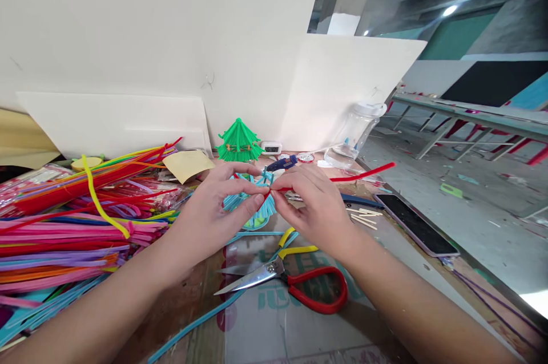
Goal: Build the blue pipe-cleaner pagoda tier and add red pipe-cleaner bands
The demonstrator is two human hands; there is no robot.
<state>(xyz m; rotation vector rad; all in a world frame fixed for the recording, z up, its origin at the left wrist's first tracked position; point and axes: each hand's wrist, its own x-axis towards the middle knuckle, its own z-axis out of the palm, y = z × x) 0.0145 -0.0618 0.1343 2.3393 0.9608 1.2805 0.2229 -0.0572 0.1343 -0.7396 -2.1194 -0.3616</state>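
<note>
A red pipe cleaner [363,173] is pinched between the fingertips of my left hand [225,204] and my right hand [317,207], which nearly meet. Its long end sticks out to the right past my right hand. Behind and below my fingers is a light blue piece made of pipe cleaners [261,220], partly hidden by my hands. Nearer to me lie red-handled scissors [319,290], blades slightly apart and pointing left. A yellow-handled tool [297,250] lies against them, and a light blue pipe cleaner [192,324] runs under the blades.
Bundles of coloured pipe cleaners [64,238] cover the left side. At the back stand a green tree-shaped pipe-cleaner piece [238,144], a small white digital clock [271,148] and a clear water bottle [353,136]. A phone [417,224] lies near the right edge, beside small pale sticks [365,218].
</note>
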